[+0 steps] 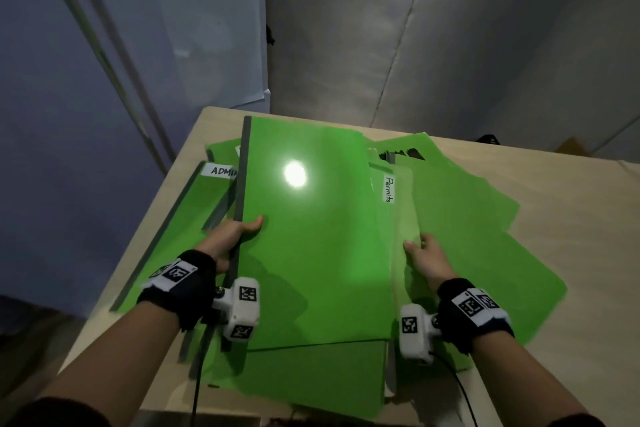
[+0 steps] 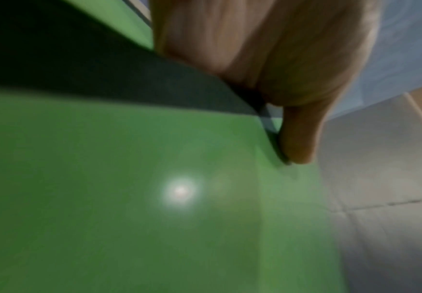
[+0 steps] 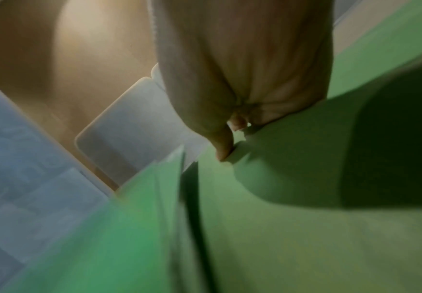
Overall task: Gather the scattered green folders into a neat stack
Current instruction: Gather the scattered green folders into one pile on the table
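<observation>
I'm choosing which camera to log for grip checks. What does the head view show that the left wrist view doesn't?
Head only: the right hand gripping a paler folder, the "Permits" label, the table.
Left wrist only: a close-up of the thumb tip on the cover's dark spine.
Both: the left hand pinching the top green folder with its lamp glare.

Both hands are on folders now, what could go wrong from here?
1. The left hand grips the top folder only at its spine edge; the glossy cover could slip or swing.
2. The right hand pinches a pale folder inside an overlapping fan; pulling may drag neighbours.
3. Folders overhang the table's near edge and might fall.
</observation>
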`<state>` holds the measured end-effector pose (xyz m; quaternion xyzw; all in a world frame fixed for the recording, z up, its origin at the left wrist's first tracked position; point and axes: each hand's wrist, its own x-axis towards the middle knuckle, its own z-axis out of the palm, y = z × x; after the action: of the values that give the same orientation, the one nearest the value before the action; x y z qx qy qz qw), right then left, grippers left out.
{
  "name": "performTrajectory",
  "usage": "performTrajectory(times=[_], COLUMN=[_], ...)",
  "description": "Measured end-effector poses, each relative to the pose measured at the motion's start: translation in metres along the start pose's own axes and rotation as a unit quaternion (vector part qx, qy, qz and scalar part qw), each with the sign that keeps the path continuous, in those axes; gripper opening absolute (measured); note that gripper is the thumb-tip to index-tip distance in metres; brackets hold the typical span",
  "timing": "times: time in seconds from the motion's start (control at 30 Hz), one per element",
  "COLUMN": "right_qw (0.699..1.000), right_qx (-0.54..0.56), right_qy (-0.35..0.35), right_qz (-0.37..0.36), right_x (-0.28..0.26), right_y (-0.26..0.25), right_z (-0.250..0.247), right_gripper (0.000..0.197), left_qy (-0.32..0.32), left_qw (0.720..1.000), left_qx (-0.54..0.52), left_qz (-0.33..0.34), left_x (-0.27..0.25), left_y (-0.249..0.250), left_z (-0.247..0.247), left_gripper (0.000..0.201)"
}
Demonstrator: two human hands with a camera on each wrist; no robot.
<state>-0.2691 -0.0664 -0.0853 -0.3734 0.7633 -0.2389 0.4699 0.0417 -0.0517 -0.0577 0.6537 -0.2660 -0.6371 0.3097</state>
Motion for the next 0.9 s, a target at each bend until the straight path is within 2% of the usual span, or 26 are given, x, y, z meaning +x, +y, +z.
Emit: performTrajectory(times=[0.07,0.17,0.3,0.4,0.5,0.63,0.77,0.9], right_qw=[1.000,0.999,0.995,0.993,0.991,0.994,0.994,0.990], right_qx=[0.008,0.052,0.100,0.117,0.122,0.091,0.074,0.102], right_qy=[0.000,-0.002,-0.016,-0.032,-0.052,-0.064,-0.069,-0.090], right_qz=[0.002,0.008,-0.010,-0.013,-0.006,-0.014,-0.038,-0.044], right_x=[-0.004,-0.010,-0.019,-0.024,-0.023,-0.022,-0.022,-0.022], right_y=[-0.002,-0.001,0.001,0.001,0.003,-0.002,-0.013,-0.024], right_z=[0.003,0.002,0.006,0.008,0.008,0.009,0.004,-0.003], right_gripper=[0.054,0.053,0.063,0.075,0.087,0.102,0.100,0.097], left_qy=[0.014,0.019,0.032,0.023,0.039,0.075,0.100,0.114], left_qw=[1.000,0.999,0.998,0.997,0.995,0.985,0.986,0.986], left_qx=[0.009,-0.004,-0.009,0.000,0.017,0.112,0.067,0.054], left_qz=[0.016,0.029,0.059,0.067,0.088,0.107,0.117,0.106], left_x=[-0.003,-0.001,-0.002,-0.006,-0.006,0.000,0.004,0.007], left_y=[0.001,-0.006,-0.014,-0.016,-0.016,-0.019,-0.021,-0.014], left_z=[0.007,0.010,0.029,0.046,0.051,0.046,0.042,0.037], left_gripper=[0.059,0.056,0.052,0.057,0.058,0.082,0.099,0.090])
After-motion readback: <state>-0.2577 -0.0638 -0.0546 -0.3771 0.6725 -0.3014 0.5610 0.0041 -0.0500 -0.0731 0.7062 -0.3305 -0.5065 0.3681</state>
